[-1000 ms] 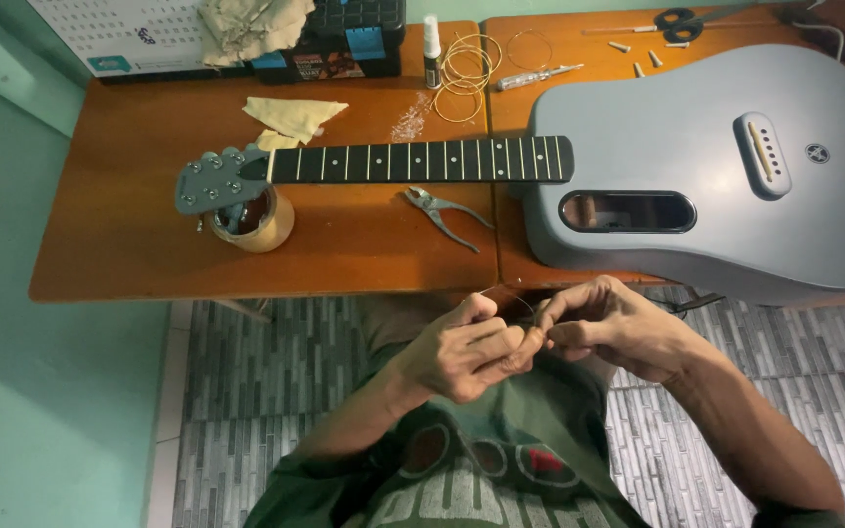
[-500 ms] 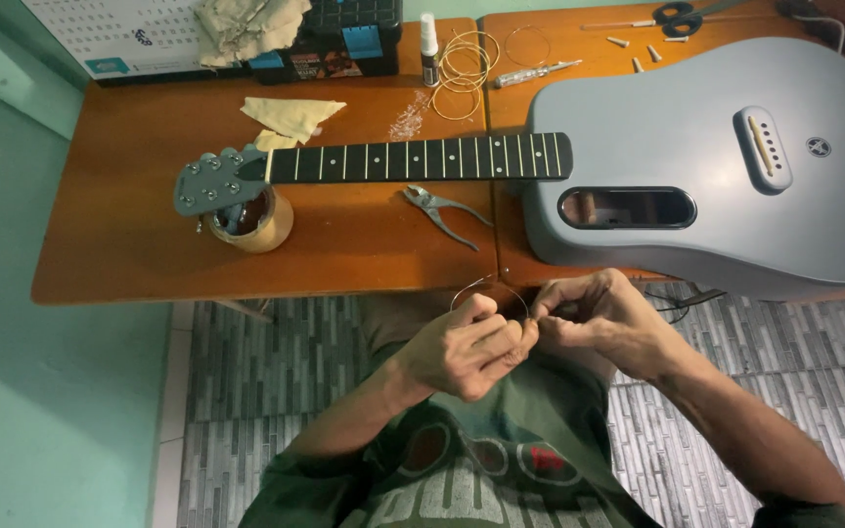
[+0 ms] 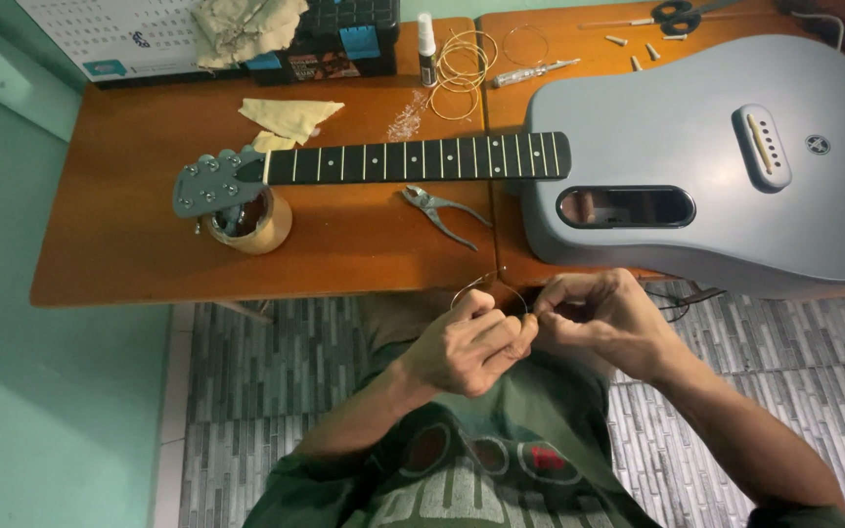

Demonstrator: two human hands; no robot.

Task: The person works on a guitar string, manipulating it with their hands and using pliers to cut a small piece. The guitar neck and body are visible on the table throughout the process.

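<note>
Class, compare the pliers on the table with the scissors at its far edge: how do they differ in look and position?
The pliers are bare grey metal; the scissors have dark handles. The pliers lie near the table's front edge beside the guitar neck; the scissors lie beyond the guitar body. Neither hand touches either.

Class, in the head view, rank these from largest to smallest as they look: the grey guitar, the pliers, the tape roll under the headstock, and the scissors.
1. Guitar, by far the largest.
2. Pliers.
3. Tape roll and scissors: too close to rank; the scissors lie farther away at the frame edge, partly cut off.
</note>
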